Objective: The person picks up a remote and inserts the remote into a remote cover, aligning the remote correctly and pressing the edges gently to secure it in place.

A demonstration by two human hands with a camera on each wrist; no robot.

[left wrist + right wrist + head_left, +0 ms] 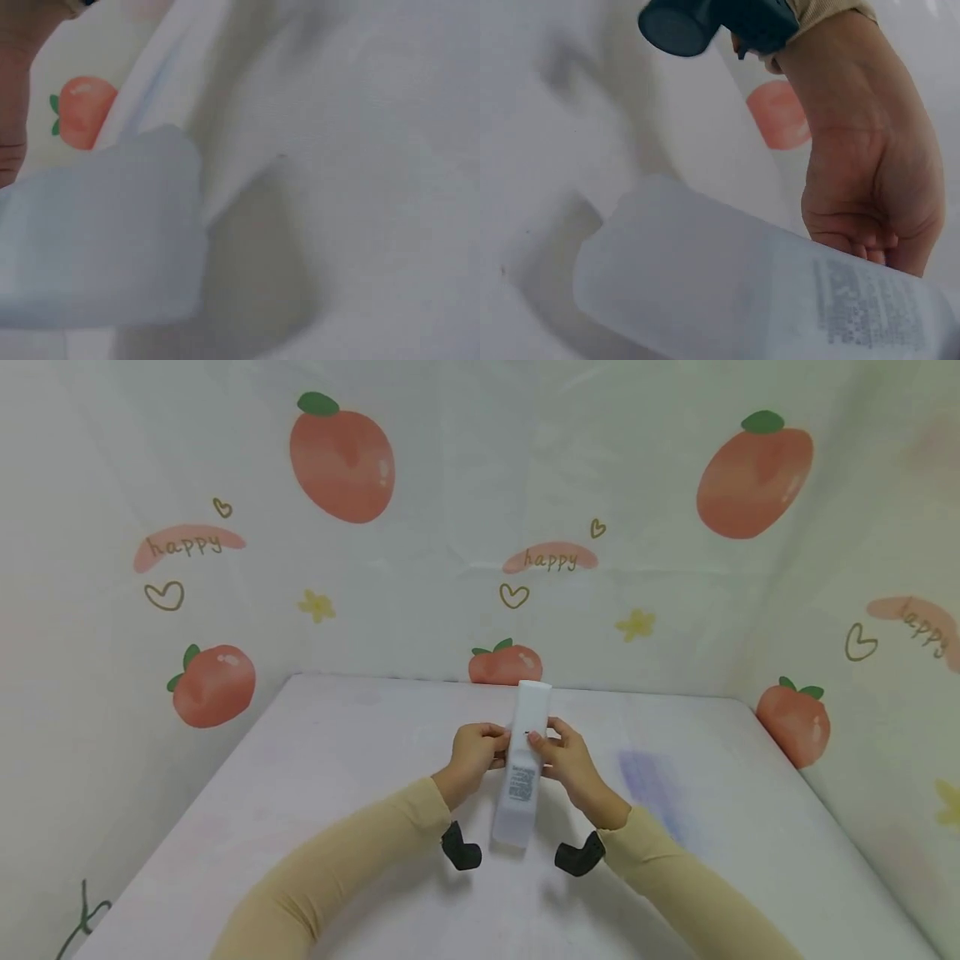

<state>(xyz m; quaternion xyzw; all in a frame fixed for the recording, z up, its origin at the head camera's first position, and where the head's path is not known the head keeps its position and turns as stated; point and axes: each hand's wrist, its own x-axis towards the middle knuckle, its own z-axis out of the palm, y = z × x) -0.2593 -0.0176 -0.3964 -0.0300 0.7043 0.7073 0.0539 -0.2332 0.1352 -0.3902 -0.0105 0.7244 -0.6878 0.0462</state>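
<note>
A long white bottle-like container (517, 810) with rounded edges and a block of small grey print stands tilted over the middle of the table. My left hand (474, 756) holds its left side, thumb and fingers at the edge. From the right side my right hand (573, 768) grips it, the thumb lying on the face above the print. In the left wrist view the smooth end of the container (112, 240) fills the lower left. The right wrist view shows the printed face of the container (705, 270) in front of the left hand (862, 202), whose fingertips are hidden behind it.
A white cloth-covered table (360, 727) lies beneath, with a bluish smudge to the right. Behind it hangs a white curtain (442, 527) with printed red fruit, hearts and the word happy. Dark wrist-camera mounts (581, 854) stick out under both sleeves.
</note>
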